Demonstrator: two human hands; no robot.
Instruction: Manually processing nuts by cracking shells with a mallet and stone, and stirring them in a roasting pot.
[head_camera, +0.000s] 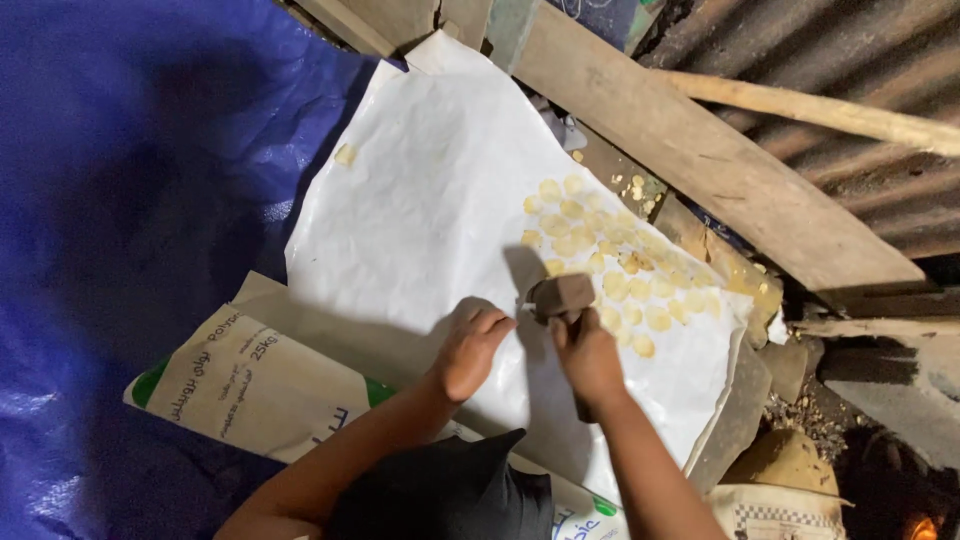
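Head view: rough shed corner, blue tarp (120, 200) on the left, wooden beam (700, 160) and corrugated sheet (850, 60) on the right. White sheet (430, 200) lies spread over a printed sack (250, 385). Pale round pieces (610, 260) sit in rows on the sheet's right part, one stray piece (345, 154) near the top left. Your right hand (588, 352) is clamped on a brown block tool (562, 294), held just above the near edge of the rows. Your left hand (470, 345) is loosely curled, fingertips beside the block; can't tell if it holds anything. Hands nearly together. Looks like you're laying pieces off the block. Next piece likely needs a free spot at the rows' near side, clear of neighbours.
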